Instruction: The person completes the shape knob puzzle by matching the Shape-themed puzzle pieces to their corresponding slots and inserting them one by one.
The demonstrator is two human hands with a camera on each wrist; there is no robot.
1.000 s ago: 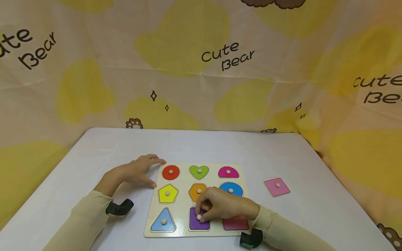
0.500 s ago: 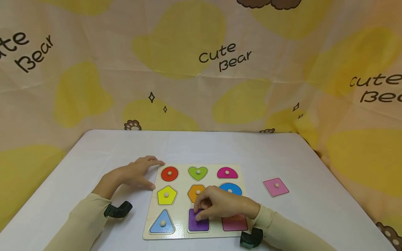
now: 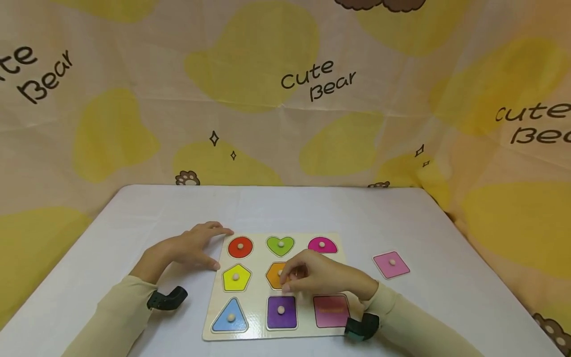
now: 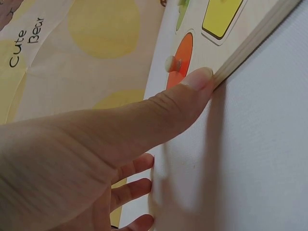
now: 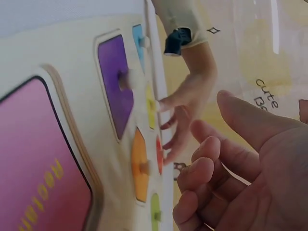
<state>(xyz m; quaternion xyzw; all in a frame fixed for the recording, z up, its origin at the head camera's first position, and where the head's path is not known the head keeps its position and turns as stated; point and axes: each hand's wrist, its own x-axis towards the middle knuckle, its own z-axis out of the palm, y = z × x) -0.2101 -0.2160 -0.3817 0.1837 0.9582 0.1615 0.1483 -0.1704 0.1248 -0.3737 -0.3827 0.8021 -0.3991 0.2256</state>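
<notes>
A wooden knob puzzle board (image 3: 254, 312) lies on the table, its colored shapes fitted with small round knobs. My left hand (image 3: 196, 246) rests at the board's left edge, fingers spread, the thumb (image 4: 199, 79) touching the edge close to the red circle (image 4: 182, 60). Over the board hovers my right hand (image 3: 316, 272), loosely curled and holding nothing, near the orange hexagon (image 3: 274, 275). Just below it the purple square (image 3: 282, 320) sits in its recess. At the lower right, the pink recess (image 5: 33, 154) shows yellow lettering and no piece. The blue oval is hidden behind my right hand.
A pink knobbed piece (image 3: 391, 265) lies on the white table (image 3: 446, 307) to the right of the board. Behind the table hangs a yellow-patterned cloth (image 3: 250, 59). Each wrist wears a black band (image 3: 168, 299).
My right hand has let go of the purple square's knob and lifted up and slightly to the right, uncovering the knob and more of the pink recess. My left hand stays at the board's edge.
</notes>
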